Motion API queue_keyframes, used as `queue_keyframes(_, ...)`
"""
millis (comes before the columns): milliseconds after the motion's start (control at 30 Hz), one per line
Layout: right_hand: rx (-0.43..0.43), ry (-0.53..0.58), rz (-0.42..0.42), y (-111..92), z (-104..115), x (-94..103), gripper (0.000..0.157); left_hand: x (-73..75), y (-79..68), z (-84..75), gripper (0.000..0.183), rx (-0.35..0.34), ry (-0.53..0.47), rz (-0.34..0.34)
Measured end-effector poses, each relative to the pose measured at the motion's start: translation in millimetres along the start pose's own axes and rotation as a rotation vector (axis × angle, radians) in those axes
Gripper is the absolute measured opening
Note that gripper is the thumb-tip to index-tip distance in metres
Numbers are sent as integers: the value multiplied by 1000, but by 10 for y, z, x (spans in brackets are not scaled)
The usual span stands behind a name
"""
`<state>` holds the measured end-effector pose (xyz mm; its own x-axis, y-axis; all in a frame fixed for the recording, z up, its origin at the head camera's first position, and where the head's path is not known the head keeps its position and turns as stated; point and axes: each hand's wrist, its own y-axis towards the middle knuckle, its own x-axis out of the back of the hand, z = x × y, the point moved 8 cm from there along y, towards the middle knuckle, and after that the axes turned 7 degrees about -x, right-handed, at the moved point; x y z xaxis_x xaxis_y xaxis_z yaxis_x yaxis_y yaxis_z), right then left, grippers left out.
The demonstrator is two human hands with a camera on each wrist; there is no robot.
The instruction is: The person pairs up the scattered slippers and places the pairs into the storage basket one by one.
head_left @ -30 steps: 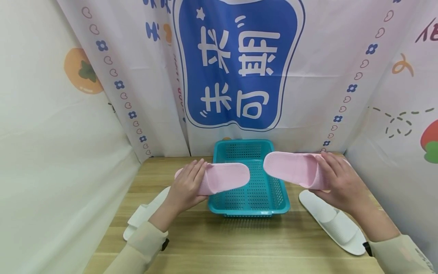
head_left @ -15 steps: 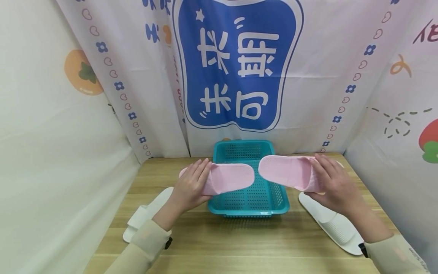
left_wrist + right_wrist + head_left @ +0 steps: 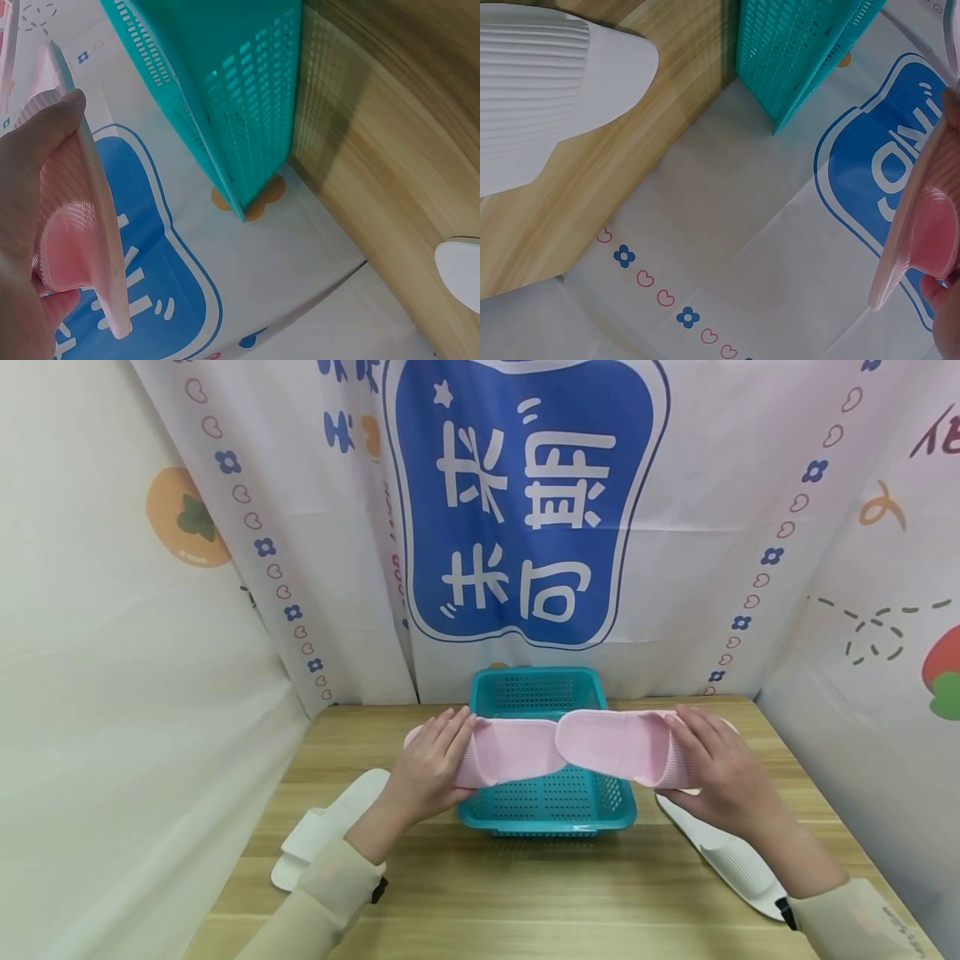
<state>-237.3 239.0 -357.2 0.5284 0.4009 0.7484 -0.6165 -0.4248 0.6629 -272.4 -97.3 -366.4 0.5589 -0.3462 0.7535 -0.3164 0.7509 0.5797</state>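
Observation:
My left hand [image 3: 431,766] grips a pink slipper [image 3: 517,749] by its strap, fingers over the top and thumb below. Its ribbed sole edge shows in the left wrist view, where the slipper [image 3: 105,225] is tilted on its side. A second pink slipper [image 3: 611,743] is held the same way by my right hand [image 3: 731,768]. Above the teal basket [image 3: 547,827] the two heel ends meet, the right one overlapping the left in the head view. The right wrist view catches only part of the right-hand slipper [image 3: 904,240] at its edge.
One white slipper [image 3: 330,827] lies on the wooden table [image 3: 525,902] left of the basket. Another white slipper [image 3: 731,860] lies to the right, partly hidden under my right hand and forearm. A printed cloth [image 3: 675,610] hangs behind the table, with cloth walls at both sides.
Both hands have moved inward with the pink slippers. The gap between the slippers has closed, and their heel ends now overlap above the basket.

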Motion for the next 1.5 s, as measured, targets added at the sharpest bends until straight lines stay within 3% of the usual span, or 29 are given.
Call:
queue_keyframes(367, 24, 17, -4, 15, 72, -42, 85, -45, 62, -51, 106, -5, -24, 53)
queue_keyframes(567, 36, 25, 2, 21, 104, -63, 85, -46, 106, -90, 108, -36, -15, 22)
queue_keyframes(900, 69, 38, -28, 50, 185, -67, 83, -73, 156, -139, 108, -49, -15, 34)
queue_keyframes(1267, 46, 23, 48, 55, 186, -117, 86, -98, 211, -181, 109, -51, -18, 49)
queue_keyframes(1500, 48, 32, 46, 70, 218, -123, 86, -109, 237, -209, 109, -57, -30, 44)
